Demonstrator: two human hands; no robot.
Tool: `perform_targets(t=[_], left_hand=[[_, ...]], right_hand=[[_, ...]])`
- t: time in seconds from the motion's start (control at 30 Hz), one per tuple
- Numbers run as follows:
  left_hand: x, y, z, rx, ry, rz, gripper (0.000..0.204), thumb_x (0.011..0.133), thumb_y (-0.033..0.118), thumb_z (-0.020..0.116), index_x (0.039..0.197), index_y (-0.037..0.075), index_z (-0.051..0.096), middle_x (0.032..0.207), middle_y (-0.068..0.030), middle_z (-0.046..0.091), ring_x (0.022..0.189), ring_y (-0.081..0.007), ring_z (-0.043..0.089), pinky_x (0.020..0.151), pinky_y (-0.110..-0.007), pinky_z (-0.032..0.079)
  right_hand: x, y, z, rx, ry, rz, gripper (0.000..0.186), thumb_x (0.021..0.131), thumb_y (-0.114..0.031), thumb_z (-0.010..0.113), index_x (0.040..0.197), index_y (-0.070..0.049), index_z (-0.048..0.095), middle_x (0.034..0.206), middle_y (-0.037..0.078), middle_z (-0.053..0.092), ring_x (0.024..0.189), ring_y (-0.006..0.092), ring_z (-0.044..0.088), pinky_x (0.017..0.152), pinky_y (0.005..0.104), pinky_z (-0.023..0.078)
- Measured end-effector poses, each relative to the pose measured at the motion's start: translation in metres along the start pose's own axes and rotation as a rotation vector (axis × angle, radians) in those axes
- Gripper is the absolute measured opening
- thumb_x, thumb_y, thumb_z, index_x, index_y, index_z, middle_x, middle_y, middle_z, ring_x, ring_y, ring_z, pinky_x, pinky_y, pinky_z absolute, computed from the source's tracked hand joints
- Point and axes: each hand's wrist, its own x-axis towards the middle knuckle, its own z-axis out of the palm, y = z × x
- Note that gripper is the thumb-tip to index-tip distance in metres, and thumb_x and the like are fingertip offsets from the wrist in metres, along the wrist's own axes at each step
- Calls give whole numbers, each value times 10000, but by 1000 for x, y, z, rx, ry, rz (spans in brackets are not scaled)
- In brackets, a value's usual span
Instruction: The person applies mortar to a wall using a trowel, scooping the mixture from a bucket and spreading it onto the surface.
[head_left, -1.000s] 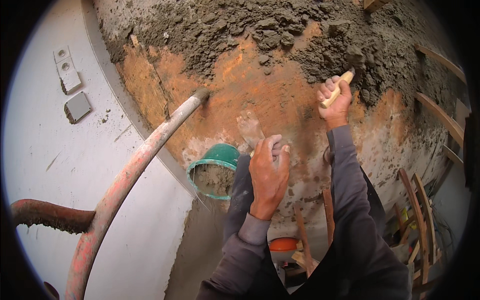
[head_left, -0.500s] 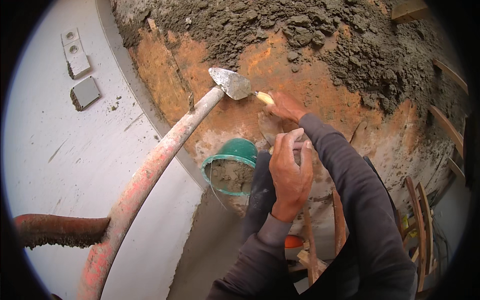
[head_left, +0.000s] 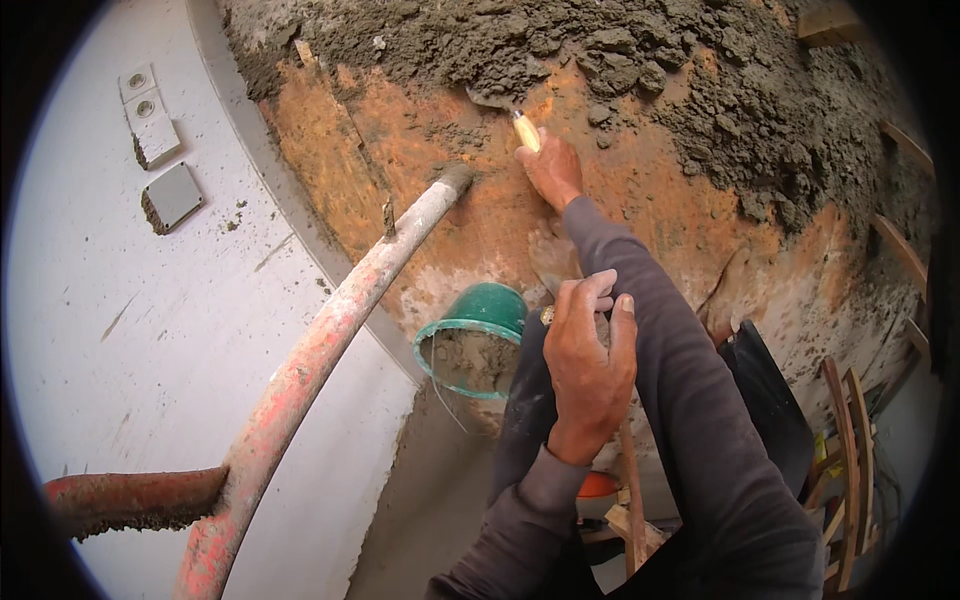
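My right hand grips the pale handle of a trowel, reaching out over an orange-brown board surface. The trowel's blade is partly hidden against the edge of the wet grey mortar spread at the far side. My left hand hovers nearer, in front of my right forearm, its fingers loosely curled and the thumb apart; I see nothing in it. A ring shows on one finger. Just left of that hand, a green bucket with a wire handle leans over, grey mortar inside.
A worn red-and-white pole slants across the left, with a brown side bar joined to it. Beyond stands a white wall with a grey box. Timber strips stand at the lower right, and clumped mortar lies above them.
My right hand has moved the trowel farther away and slightly left, from beside the pole's end to the mortar's edge. The left hand has shifted slightly nearer, its thumb and fingers farther apart.
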Motion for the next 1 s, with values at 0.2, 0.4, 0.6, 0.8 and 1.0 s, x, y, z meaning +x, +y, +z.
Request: perform_targets(t=[0.2, 0.4, 0.6, 0.8, 1.0], left_hand=[[1, 0, 2, 44, 26, 31, 200, 885, 15, 597, 1075, -46, 609, 917, -118, 594, 818, -174, 632, 732, -284, 518], [-1, 3, 13, 49, 5, 18, 194, 887, 29, 601, 1068, -41, 614, 919, -115, 599, 810, -173, 627, 736, -289, 512], [-6, 6, 18, 19, 0, 31, 195, 884, 22, 603, 1069, -42, 615, 936, -112, 600, 820, -167, 625, 736, -282, 512], [-8, 3, 16, -2, 30, 28, 199, 884, 19, 605, 1074, -40, 614, 950, -109, 591, 837, -169, 631, 740, -284, 516], [-3, 2, 9, -6, 64, 38, 199, 887, 10, 593, 1081, -33, 610, 961, -107, 585, 846, -172, 635, 743, -289, 517]], right_hand=[[9, 5, -68, 604, 147, 288, 197, 820, -182, 617, 889, -6, 566, 626, 60, 569, 428, 123, 532, 348, 297, 412], [-20, 37, -153, 879, 270, 341, 158, 838, -149, 590, 922, -49, 501, 629, 15, 494, 430, 112, 452, 349, 288, 366], [-42, 66, -219, 1337, 489, 343, 135, 861, -148, 567, 897, -80, 457, 672, 20, 484, 466, 105, 465, 364, 278, 380], [-86, 29, -173, 461, -297, 344, 224, 882, -207, 577, 1023, -45, 513, 636, -4, 491, 444, 79, 456, 343, 237, 377], [-37, -20, -79, 325, -874, 237, 260, 878, -284, 558, 959, -37, 561, 613, -4, 497, 434, 90, 454, 349, 273, 364]])
